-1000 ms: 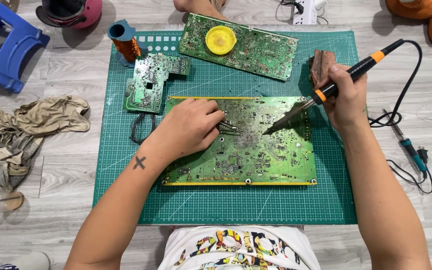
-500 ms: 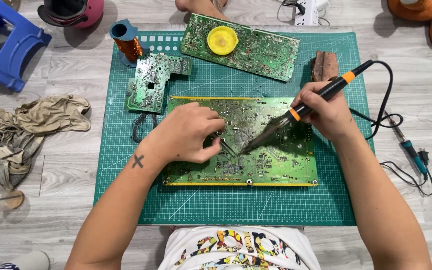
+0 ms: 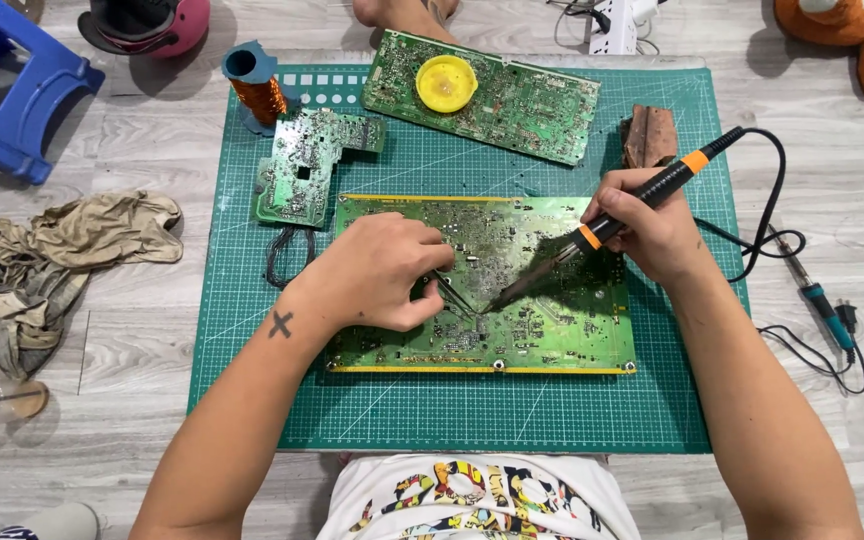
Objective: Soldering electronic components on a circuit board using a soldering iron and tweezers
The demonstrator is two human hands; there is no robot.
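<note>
The large circuit board (image 3: 532, 290) lies flat on the green cutting mat (image 3: 452, 410); the right hand (image 3: 652, 225) holds the soldering iron (image 3: 592, 235), tip on the board's middle; the left hand (image 3: 382, 270) pinches tweezers (image 3: 455, 296) just beside the tip; the joint appears in work, not finished; two other boards lie untouched.

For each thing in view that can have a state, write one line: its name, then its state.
Left hand: pinching tweezers on the large circuit board.
Right hand: gripping soldering iron, tip down on the board.
Large circuit board: flat on the green mat.
Yellow tin: open, on the far board.
Rag: crumpled.
</note>
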